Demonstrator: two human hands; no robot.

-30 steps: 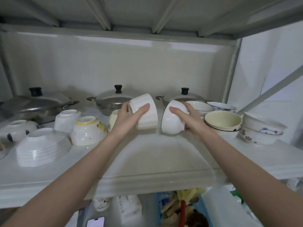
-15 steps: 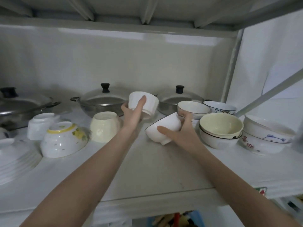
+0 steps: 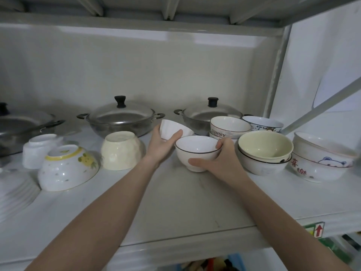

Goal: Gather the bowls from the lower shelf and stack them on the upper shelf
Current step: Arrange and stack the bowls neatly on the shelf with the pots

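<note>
Dark-rimmed white bowl [image 3: 197, 151] upright, empty, on upper shelf [image 3: 195, 202], right grip [image 3: 218, 163] curled round it. Left grip [image 3: 162, 145] holds tilted ribbed white bowl [image 3: 173, 129]. Cream bowl [image 3: 265, 146] nested in white one [image 3: 263, 165].

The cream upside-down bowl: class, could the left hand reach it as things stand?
Probably yes for reach: the cream upside-down bowl sits just beside the left hand with nothing between. But that hand already grips a ribbed white bowl.

Got my right hand [image 3: 218, 163] wrapped around a white bowl with a dark rim [image 3: 197, 151], sitting upright on the shelf [image 3: 175, 208]. My left hand [image 3: 161, 146] grips a ribbed white bowl [image 3: 173, 130] tilted just behind it, near the steel pots [image 3: 121, 120].
</note>
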